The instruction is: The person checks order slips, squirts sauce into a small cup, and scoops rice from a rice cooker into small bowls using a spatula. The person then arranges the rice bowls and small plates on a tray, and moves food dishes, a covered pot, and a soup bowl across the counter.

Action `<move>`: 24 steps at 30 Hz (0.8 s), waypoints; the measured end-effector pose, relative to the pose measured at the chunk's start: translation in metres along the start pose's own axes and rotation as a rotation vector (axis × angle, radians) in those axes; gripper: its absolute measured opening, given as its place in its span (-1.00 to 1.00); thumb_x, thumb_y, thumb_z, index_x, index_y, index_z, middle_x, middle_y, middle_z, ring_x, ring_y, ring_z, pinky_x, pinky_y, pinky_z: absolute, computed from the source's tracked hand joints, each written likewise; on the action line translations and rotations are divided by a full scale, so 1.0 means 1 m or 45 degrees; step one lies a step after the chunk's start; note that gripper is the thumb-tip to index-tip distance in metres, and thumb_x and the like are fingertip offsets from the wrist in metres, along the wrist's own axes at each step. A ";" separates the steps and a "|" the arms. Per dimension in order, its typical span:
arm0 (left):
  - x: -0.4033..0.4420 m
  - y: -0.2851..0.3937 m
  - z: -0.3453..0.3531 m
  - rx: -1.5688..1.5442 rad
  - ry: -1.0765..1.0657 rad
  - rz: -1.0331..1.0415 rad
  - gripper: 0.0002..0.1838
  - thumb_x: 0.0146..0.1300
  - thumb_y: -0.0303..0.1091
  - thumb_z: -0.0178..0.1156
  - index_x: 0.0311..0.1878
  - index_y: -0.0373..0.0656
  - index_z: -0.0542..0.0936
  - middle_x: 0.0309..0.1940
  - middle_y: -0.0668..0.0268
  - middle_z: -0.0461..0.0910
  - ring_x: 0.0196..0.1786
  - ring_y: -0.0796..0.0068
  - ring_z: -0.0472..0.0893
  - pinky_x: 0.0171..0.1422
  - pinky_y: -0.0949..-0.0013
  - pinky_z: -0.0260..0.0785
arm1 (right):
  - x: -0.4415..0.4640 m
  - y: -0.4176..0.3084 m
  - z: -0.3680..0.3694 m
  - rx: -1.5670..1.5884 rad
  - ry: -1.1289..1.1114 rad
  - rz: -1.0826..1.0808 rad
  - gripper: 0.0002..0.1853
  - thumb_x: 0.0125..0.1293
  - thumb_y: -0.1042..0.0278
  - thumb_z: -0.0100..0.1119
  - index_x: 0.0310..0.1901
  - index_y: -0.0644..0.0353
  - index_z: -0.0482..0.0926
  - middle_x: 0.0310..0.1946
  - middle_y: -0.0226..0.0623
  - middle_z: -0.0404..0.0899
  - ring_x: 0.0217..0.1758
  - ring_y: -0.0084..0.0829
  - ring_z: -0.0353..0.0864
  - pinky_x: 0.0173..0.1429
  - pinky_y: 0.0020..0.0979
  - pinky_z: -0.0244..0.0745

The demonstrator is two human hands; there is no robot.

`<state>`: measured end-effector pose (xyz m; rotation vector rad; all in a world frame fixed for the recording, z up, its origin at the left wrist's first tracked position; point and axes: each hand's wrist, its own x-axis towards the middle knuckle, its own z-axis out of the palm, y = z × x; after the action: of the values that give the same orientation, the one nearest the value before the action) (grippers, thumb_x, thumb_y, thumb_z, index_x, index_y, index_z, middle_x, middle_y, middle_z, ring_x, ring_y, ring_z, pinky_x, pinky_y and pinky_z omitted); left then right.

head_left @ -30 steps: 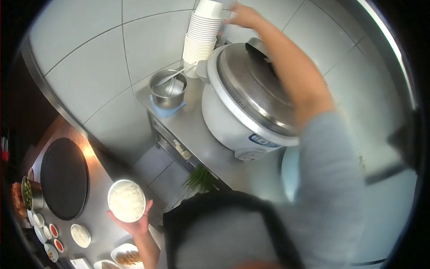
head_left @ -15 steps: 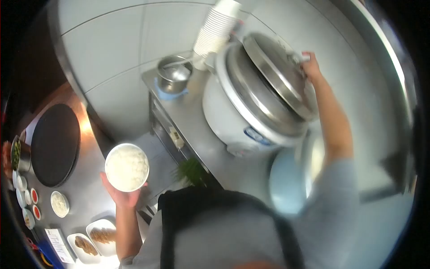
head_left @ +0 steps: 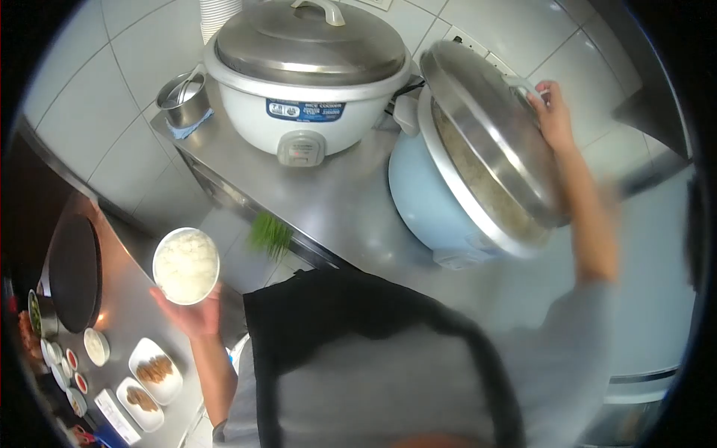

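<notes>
My left hand (head_left: 196,312) holds a white bowl heaped with cooked rice (head_left: 187,266) from below, its fingers partly hidden behind the bowl. With my right hand (head_left: 554,119) I grip the handle of a round metal lid (head_left: 500,127). This lid is tilted over the light blue rice cooker (head_left: 422,187), leaving a gap at the left and front where the inside shows. Left of it stands a white rice cooker (head_left: 246,116), covered by its own metal lid (head_left: 314,45).
A metal pot (head_left: 183,102) with a utensil stands on a blue cloth at the steel table's (head_left: 351,209) left end, near stacked white cups (head_left: 218,16). On the left counter are a round black griddle (head_left: 75,272), small bowls, and two white dishes of brown food (head_left: 157,369).
My right hand has carried the lid from over the white cooker to the light blue cooker on the right. The view has turned rightward. My left hand still holds the rice bowl.
</notes>
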<state>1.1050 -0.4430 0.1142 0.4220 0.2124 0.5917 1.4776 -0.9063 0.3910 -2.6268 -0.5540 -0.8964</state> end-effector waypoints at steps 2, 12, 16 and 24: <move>-0.024 -0.014 0.004 0.028 -0.001 -0.013 -0.20 0.17 0.34 -0.07 0.33 -0.01 0.17 0.28 0.20 0.24 0.24 0.11 0.34 0.03 0.05 0.41 | -0.028 0.024 0.007 -0.032 -0.045 0.023 -0.70 0.21 0.22 0.19 -0.12 0.10 0.35 -0.51 -0.21 0.43 -0.43 -0.33 0.41 -0.25 -0.34 0.36; -0.141 -0.041 0.013 -0.006 0.108 0.047 -0.21 0.18 0.35 -0.10 0.31 -0.02 0.19 0.25 0.16 0.28 0.19 0.09 0.40 0.00 0.04 0.46 | -0.060 0.057 0.017 -0.045 -0.064 0.035 -0.71 0.22 0.22 0.15 -0.12 0.09 0.32 -0.45 -0.03 0.54 -0.35 0.02 0.53 -0.23 -0.17 0.38; -0.167 -0.038 0.023 -0.041 0.343 0.104 -0.16 0.16 0.38 -0.13 0.35 -0.01 0.15 0.32 0.14 0.19 0.31 0.06 0.26 0.26 -0.07 0.24 | -0.056 0.064 0.015 -0.272 -0.232 0.004 -0.62 0.23 0.15 0.13 0.00 0.13 0.34 -0.17 0.13 0.54 -0.05 0.10 0.51 -0.01 -0.12 0.39; -0.194 -0.017 0.006 -0.115 -0.109 -0.096 -0.12 0.17 0.40 -0.18 0.38 -0.07 0.09 0.35 0.13 0.13 0.35 0.08 0.20 0.37 -0.02 0.10 | -0.182 -0.219 0.007 0.887 -0.695 -0.951 0.15 -0.33 -0.02 0.53 0.33 0.21 0.11 0.31 -0.14 0.19 0.35 -0.17 0.19 0.35 -0.14 0.09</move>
<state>0.9581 -0.5703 0.1260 0.3496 0.1184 0.5063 1.2493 -0.7584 0.3063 -1.9628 -1.6924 -0.0442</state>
